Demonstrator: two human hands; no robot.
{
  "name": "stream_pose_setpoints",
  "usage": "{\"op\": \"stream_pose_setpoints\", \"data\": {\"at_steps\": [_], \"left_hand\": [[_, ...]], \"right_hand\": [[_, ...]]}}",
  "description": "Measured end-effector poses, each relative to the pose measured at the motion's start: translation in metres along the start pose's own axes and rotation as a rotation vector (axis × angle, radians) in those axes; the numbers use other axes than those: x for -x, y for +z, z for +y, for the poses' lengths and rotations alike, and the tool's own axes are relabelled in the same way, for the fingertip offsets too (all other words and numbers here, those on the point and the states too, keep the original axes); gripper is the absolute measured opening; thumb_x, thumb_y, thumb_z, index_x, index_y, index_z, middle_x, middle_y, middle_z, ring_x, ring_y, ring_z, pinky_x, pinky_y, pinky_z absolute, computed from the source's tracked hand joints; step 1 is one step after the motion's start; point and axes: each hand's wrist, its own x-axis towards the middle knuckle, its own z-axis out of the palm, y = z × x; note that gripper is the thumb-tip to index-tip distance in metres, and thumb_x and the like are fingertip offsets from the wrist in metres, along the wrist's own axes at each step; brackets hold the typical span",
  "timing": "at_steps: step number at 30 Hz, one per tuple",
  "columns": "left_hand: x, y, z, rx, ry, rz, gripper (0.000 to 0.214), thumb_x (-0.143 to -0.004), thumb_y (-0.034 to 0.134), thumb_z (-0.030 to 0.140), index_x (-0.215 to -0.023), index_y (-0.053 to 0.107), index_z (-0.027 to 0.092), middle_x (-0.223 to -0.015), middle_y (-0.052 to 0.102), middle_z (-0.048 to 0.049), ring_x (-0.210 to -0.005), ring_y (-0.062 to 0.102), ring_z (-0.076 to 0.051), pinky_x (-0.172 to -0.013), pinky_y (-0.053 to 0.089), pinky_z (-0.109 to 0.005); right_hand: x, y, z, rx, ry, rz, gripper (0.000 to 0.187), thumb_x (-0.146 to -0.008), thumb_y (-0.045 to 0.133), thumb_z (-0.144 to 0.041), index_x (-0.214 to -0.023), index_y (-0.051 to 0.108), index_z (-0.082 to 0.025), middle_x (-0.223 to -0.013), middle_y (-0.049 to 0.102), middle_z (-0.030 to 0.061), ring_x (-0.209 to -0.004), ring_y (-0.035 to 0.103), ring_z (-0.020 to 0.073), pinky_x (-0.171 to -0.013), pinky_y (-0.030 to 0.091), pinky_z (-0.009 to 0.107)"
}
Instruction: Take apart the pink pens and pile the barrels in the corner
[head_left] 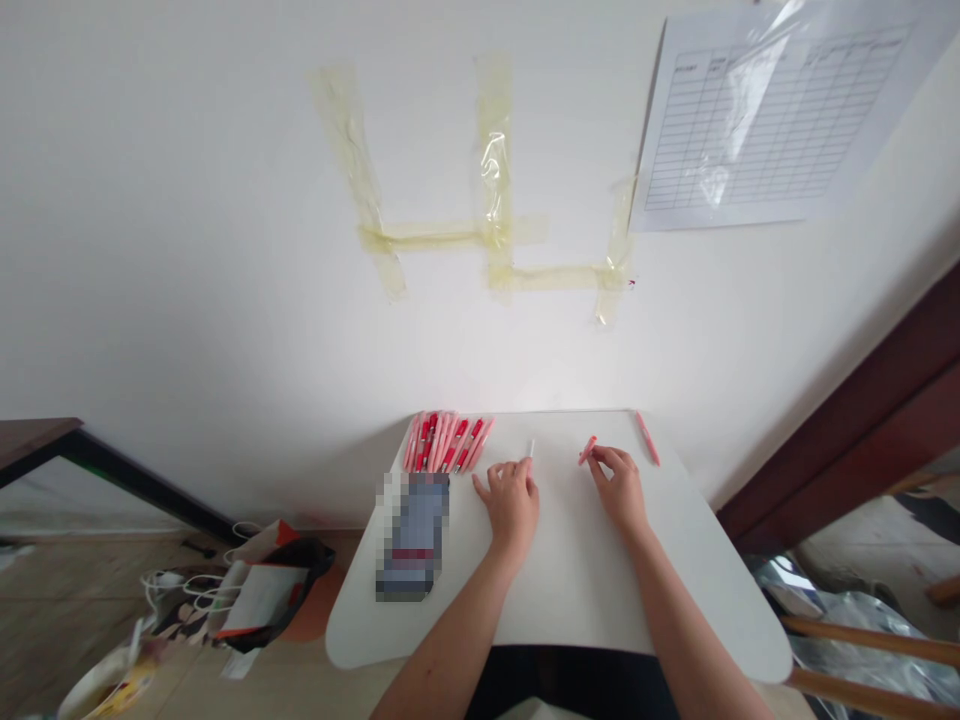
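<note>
My right hand (619, 488) pinches a short pink-and-red pen piece (588, 450) between thumb and fingertips, tilted a little above the white table. Across from it, my left hand (513, 502) is palm down, its outer finger spread to the left. A thin white stick, like a pen refill (532, 448), juts up from its thumb-side fingertips; its lower end is hidden by the fingers. Left of that hand, several pink and red pens (446, 443) lie side by side in a row. A single pink pen (648, 438) rests at the table's far right corner.
The white table (581, 590) stands against a wall with yellowish tape (495, 170) and a printed sheet (780, 120). A blurred-out phone-like object (412, 540) lies at the table's left. Bags (277, 590) are on the floor at left; wooden bars (870, 640) are at right.
</note>
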Motion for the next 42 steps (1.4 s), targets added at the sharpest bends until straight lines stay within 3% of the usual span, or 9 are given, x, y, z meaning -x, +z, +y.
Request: {"op": "stream_pose_setpoints", "data": {"at_steps": [5,9,15,22,42], "left_hand": [[-0.003,-0.003,-0.001,-0.035,-0.068,0.005,0.02,-0.089,0.058,0.024,-0.102,0.073,0.024,-0.112,0.068,-0.0088,-0.119,0.051,-0.031,-0.113,0.024,-0.069],[-0.005,-0.004,-0.004,-0.013,-0.067,0.005,0.019,-0.089,0.057,0.021,-0.094,0.074,0.025,-0.114,0.067,-0.0074,-0.119,0.051,-0.029,-0.113,0.024,-0.066],[-0.011,-0.008,-0.009,0.097,-0.077,0.059,0.021,-0.087,0.06,0.017,-0.101,0.072,0.029,-0.112,0.07,-0.0042,-0.115,0.055,-0.026,-0.113,0.027,-0.056],[-0.015,-0.017,-0.009,0.281,-0.073,0.15,0.019,-0.089,0.058,0.018,-0.1,0.07,0.027,-0.106,0.074,-0.0027,-0.107,0.061,-0.022,-0.106,0.035,-0.042],[-0.011,-0.015,-0.006,0.179,-0.012,0.133,0.02,-0.09,0.059,0.018,-0.1,0.072,0.031,-0.107,0.073,-0.002,-0.113,0.058,-0.022,-0.11,0.032,-0.045]], "right_hand": [[0.001,0.0,0.0,-0.073,0.099,0.032,0.041,-0.089,0.056,-0.053,-0.111,0.071,-0.022,-0.11,0.066,0.0138,-0.098,0.065,0.0261,-0.095,0.051,0.047],[0.002,0.0,-0.001,-0.079,0.123,0.031,0.043,-0.089,0.056,-0.053,-0.115,0.07,-0.023,-0.112,0.066,0.013,-0.096,0.066,0.0255,-0.094,0.051,0.047],[0.0,-0.002,-0.003,0.009,0.026,0.06,0.036,-0.092,0.052,-0.048,-0.109,0.075,-0.027,-0.103,0.071,0.0112,-0.113,0.054,0.0308,-0.1,0.044,0.05],[0.001,-0.003,-0.002,0.121,-0.047,0.03,0.034,-0.095,0.044,-0.042,-0.105,0.076,-0.031,-0.099,0.071,0.0094,-0.108,0.048,0.0321,-0.1,0.037,0.054],[0.004,-0.001,-0.008,0.245,-0.188,-0.023,0.035,-0.096,0.046,-0.029,-0.11,0.076,-0.04,-0.106,0.065,0.0083,-0.111,0.045,0.0327,-0.099,0.037,0.057]]}}
